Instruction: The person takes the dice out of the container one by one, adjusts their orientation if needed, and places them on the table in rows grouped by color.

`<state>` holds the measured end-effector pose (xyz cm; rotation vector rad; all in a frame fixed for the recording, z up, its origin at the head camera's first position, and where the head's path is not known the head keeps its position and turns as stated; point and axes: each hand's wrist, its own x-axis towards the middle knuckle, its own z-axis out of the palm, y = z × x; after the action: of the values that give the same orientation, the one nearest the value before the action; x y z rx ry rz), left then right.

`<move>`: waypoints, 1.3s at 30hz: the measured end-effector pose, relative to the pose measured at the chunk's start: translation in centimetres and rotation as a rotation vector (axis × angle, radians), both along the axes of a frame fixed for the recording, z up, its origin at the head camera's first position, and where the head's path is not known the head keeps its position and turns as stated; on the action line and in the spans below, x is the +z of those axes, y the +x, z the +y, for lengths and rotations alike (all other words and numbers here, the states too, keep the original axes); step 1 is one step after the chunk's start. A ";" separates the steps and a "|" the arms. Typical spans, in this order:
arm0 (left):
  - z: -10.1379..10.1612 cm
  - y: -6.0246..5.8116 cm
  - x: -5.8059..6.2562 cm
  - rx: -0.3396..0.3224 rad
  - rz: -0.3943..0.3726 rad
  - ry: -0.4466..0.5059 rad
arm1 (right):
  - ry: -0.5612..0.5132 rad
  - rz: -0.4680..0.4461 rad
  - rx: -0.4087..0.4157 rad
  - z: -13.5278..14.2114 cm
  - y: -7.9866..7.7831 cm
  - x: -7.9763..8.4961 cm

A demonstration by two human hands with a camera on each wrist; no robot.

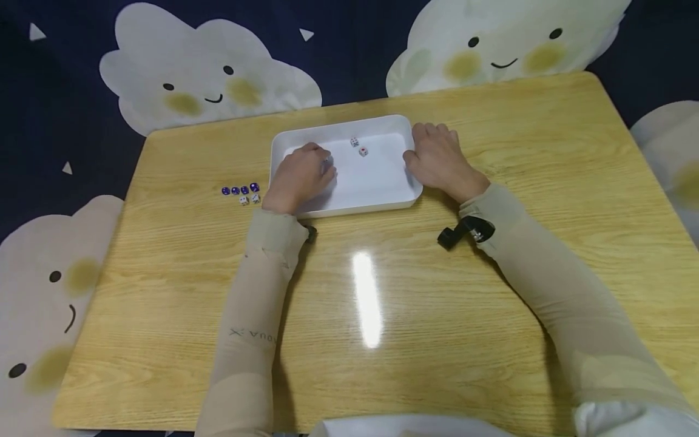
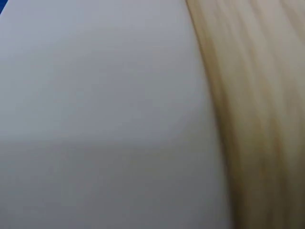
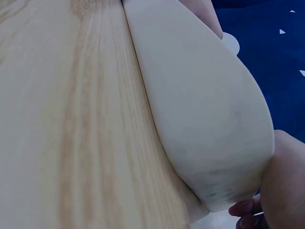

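A white rectangular tray lies on the wooden table. My left hand reaches over its left part, fingers curled and pinching what looks like a small die, mostly hidden by the fingers. My right hand grips the tray's right rim; in the right wrist view the thumb bends over the edge of the tray wall. Inside the tray, a white die sits close to another white die with a red pip. The left wrist view shows only the blurred tray side and tabletop.
Left of the tray, several dark blue dice stand in a row. Two white dice, one at the left and one at the right, lie just in front of them. A cloud-patterned dark cloth hangs behind the table.
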<state>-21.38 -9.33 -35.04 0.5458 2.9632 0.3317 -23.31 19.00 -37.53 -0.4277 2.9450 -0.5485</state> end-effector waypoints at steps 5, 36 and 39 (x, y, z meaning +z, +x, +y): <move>0.3 0.2 -0.1 -0.004 0.045 0.065 | 0.009 -0.023 -0.009 0.6 0.1 0.2; 0.7 0.5 0.9 0.035 -0.061 0.064 | -0.006 -0.017 -0.017 1.7 -0.2 0.3; 0.6 0.5 0.9 0.028 -0.072 0.057 | -0.008 -0.016 -0.019 1.8 -0.3 0.3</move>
<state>-20.89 -8.69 -34.16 0.4887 2.9017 0.4298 -23.57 20.76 -37.27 -0.3944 2.9360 -0.5633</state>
